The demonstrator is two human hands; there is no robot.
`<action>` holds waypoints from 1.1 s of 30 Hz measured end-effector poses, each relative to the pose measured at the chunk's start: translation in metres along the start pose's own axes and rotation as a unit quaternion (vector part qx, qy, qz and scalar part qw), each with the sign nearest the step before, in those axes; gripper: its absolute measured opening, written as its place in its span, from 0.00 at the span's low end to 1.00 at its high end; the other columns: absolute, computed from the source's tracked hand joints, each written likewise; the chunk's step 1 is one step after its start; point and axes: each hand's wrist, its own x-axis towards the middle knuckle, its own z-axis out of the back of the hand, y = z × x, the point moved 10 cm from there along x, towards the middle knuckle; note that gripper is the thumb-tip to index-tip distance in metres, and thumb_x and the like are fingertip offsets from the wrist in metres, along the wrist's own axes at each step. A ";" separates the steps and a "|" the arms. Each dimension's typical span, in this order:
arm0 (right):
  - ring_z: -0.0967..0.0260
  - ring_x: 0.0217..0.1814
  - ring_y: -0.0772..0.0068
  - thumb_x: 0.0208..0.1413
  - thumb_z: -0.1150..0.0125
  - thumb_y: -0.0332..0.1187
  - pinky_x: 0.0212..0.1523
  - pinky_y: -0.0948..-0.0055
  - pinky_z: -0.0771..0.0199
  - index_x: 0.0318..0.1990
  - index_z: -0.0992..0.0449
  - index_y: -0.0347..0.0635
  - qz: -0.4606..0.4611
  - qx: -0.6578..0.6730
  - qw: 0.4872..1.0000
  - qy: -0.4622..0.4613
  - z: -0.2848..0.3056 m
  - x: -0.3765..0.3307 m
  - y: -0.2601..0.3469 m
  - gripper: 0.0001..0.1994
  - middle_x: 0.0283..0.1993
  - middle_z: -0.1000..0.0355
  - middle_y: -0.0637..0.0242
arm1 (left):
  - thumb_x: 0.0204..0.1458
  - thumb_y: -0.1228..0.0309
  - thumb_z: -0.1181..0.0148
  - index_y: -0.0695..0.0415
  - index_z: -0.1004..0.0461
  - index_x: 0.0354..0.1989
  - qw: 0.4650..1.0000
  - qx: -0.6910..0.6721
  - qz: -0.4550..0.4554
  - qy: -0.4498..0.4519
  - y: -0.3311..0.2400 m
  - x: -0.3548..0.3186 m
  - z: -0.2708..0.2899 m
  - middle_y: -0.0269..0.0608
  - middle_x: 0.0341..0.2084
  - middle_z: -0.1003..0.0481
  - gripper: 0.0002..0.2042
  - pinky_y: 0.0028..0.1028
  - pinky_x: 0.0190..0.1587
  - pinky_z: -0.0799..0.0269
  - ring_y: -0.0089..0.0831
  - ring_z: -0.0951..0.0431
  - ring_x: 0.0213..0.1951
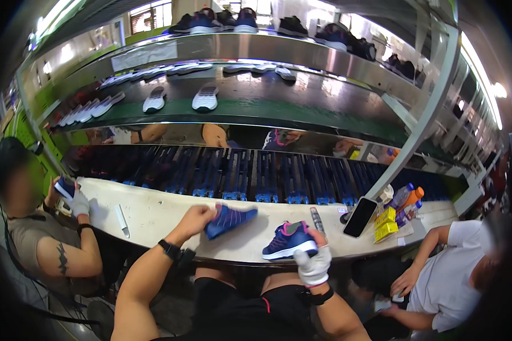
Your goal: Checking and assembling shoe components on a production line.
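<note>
My left hand [199, 220], bare and with a dark watch on its wrist, is closed on the near end of a blue shoe [231, 220]. That shoe is tilted above the white bench, its toe pointing right, and shows no white sole from here. A blue sneaker [283, 242] with pink lining and a white sole is in my right hand [314, 265], which wears a white glove with some fingertips bare. The right fingers wrap around its heel end, and its toe points left. A marker-like stick [317, 220] lies just beyond it.
A phone [360, 217], bottles [408, 196] and yellow boxes [385, 225] stand on the bench [170, 200] at right. A white tool [122, 221] lies left. Beyond runs a blue-slatted conveyor [239, 173], below shelves of soles [205, 98] and shoes. Co-workers sit on both sides.
</note>
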 end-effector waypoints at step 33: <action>0.18 0.59 0.41 0.70 0.46 0.60 0.66 0.48 0.21 0.49 0.11 0.44 0.279 -0.366 0.825 0.327 -0.325 0.319 0.141 0.29 0.54 0.15 0.47 | 0.54 0.75 0.23 0.52 0.21 0.68 0.861 0.033 -0.495 -0.116 -0.160 -0.159 -0.107 0.49 0.55 0.16 0.29 0.39 0.47 0.12 0.48 0.12 0.49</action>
